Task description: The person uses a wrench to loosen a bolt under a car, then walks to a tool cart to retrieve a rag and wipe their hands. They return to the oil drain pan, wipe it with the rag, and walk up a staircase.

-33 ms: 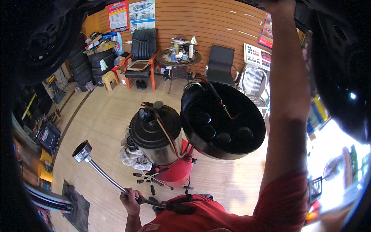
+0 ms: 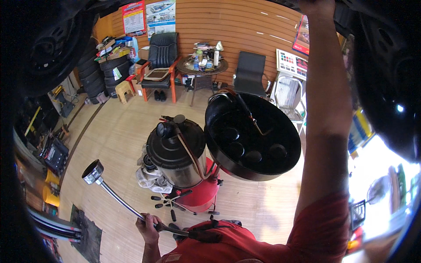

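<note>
My left hand [image 2: 149,228] is closed round the chrome shaft of a cup-type oil filter wrench [image 2: 116,193]. Its round cup end points up and to the left, while the dark handle end reaches in front of my red shirt. Overhead, my right arm stretches up to the dark underside of a vehicle [image 2: 372,26]. Only the back of my right hand [image 2: 316,8] shows at the top edge; its fingers are hidden. Between my arms stands an oil drainer with a metal tank [image 2: 184,168] and a wide black drain pan [image 2: 258,168]. A hose with a thin bent nozzle lies across the pan.
A white rag [image 2: 151,179] hangs beside the tank, above several black-tipped probes. Against the slatted wall are a black armchair [image 2: 162,52], a cluttered round table [image 2: 184,65] and more chairs. Stacked tyres [image 2: 90,76] and a yellow stool [image 2: 125,90] stand at the far left.
</note>
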{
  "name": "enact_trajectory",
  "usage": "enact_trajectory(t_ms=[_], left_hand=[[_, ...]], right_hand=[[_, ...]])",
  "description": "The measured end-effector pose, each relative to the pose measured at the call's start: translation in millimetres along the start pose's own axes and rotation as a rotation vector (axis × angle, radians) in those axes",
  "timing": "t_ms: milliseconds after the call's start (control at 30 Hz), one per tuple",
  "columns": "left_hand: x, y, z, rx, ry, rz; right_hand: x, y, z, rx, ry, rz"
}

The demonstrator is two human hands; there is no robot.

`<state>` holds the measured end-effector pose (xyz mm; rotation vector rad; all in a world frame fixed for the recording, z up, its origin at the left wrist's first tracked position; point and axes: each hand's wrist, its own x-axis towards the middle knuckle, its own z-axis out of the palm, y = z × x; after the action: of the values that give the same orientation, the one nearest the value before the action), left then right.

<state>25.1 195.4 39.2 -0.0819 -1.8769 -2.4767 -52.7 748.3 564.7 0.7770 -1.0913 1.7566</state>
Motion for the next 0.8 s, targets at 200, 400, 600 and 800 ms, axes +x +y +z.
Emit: enact_trajectory(t_ms=[200,400,600,800], left_hand=[[1.9,-5.2,3.1,-0.016,-0.031,0.016],[2.4,-12.0,-7.0,-0.036,-0.036,-0.047],[3.3,-12.8,-9.6,-0.012,-0.003,0.036],[1.5,-3.2,-3.2,-0.073,-0.014,-0.035]], right_hand=[[33.3,-10.6,-51.7,0.067,-0.179,0.081],[13.3,-3.2,-12.7,-0.186,0.218,-0.189],[-8.8,3.6,-1.2,0.070,0.013,-0.015],[24.3,-0.2,-17.6,-0.377,0.223,-0.219]])
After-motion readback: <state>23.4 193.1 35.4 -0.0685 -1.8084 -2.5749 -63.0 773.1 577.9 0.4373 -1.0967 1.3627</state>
